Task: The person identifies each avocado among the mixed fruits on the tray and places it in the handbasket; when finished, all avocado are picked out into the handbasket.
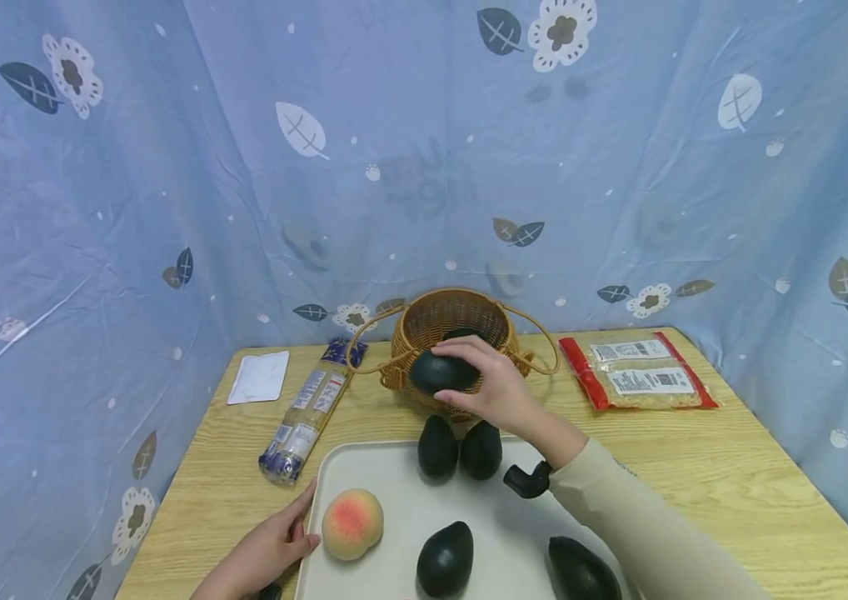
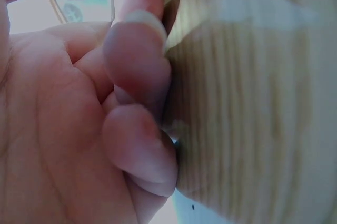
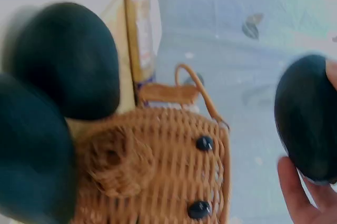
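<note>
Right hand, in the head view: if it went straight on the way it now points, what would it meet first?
Most likely the wicker basket: the right hand points toward it, with the held avocado leading. Depth is unclear, though; it might pass above the basket instead.

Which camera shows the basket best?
The head view: it shows the basket from rim to bottom, though the right hand and its avocado hide some. The right wrist shows its front up close; the left wrist, just a bit.
</note>
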Demonstrator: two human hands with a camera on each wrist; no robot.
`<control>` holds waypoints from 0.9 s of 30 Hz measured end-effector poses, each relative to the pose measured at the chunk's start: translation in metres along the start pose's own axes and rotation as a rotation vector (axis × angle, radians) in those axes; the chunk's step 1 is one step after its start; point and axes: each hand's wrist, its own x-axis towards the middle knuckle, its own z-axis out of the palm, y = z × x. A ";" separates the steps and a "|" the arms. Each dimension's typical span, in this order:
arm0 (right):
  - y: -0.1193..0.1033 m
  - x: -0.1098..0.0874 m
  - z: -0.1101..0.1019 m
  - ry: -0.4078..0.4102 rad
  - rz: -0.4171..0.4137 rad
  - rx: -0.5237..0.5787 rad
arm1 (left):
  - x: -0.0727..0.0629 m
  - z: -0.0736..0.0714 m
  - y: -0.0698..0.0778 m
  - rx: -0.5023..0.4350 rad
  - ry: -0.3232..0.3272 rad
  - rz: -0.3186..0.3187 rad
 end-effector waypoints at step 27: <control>0.045 0.006 -0.011 0.173 0.241 -0.009 | -0.001 0.001 -0.004 0.020 0.014 0.019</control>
